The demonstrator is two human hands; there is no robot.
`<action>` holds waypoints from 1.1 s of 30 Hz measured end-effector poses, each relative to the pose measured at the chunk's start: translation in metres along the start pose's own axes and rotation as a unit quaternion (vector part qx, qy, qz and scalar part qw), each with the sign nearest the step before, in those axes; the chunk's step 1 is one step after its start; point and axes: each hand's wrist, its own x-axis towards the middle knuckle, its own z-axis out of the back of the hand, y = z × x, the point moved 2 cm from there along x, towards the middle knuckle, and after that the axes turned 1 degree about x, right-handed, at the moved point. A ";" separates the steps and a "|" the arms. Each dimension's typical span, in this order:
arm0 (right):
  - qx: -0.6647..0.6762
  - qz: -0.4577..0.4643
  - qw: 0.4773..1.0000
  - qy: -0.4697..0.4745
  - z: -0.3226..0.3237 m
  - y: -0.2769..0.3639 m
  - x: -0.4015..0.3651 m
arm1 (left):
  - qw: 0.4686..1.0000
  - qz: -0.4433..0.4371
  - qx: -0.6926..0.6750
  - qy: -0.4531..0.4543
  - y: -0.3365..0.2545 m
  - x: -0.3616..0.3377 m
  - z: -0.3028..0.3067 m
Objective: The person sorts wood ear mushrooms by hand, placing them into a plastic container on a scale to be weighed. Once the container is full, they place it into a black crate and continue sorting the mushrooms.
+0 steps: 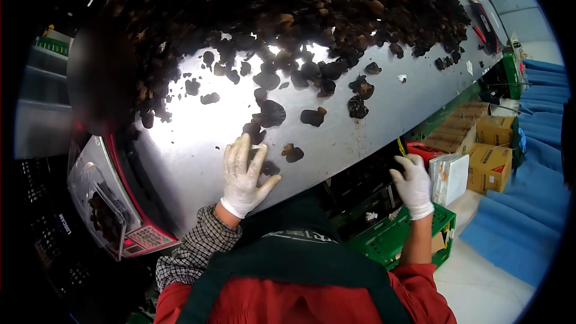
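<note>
My left hand (243,174), in a white glove, lies on the metal table (336,150) with its fingers stretched out. Its fingertips reach a dark, wood-ear-like fungus piece (254,132), and another dark piece (270,168) lies by the thumb. Beyond the table's near edge, my gloved right hand (414,186) hangs in the air above a green crate (441,228). Its fingers are loosely bent, the thumb stands apart, and nothing shows between them. More loose pieces, such as a ruffled one (271,113), lie ahead of my left hand.
A large heap of dark fungus (288,6) covers the table's far side. At left stands a red-edged scale (147,237) with a clear container (105,216) of dark pieces on it. Cardboard boxes (489,165), a white packet (449,179) and blue sheeting (510,228) are at right.
</note>
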 end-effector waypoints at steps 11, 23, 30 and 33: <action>0.255 0.211 0.943 0.040 -0.077 0.150 0.050 | 0.997 0.008 -0.030 -0.070 0.005 0.018 -0.006; 0.146 0.124 0.965 -0.181 -0.062 0.039 0.081 | 0.997 -0.043 -0.003 -0.070 0.015 0.093 -0.029; 0.085 0.191 0.966 -0.154 -0.066 0.042 0.132 | 0.993 -0.054 0.062 -0.091 0.001 0.151 -0.034; 0.104 0.262 0.953 -0.108 -0.070 0.052 0.157 | 0.997 0.012 0.080 -0.018 0.012 0.160 -0.043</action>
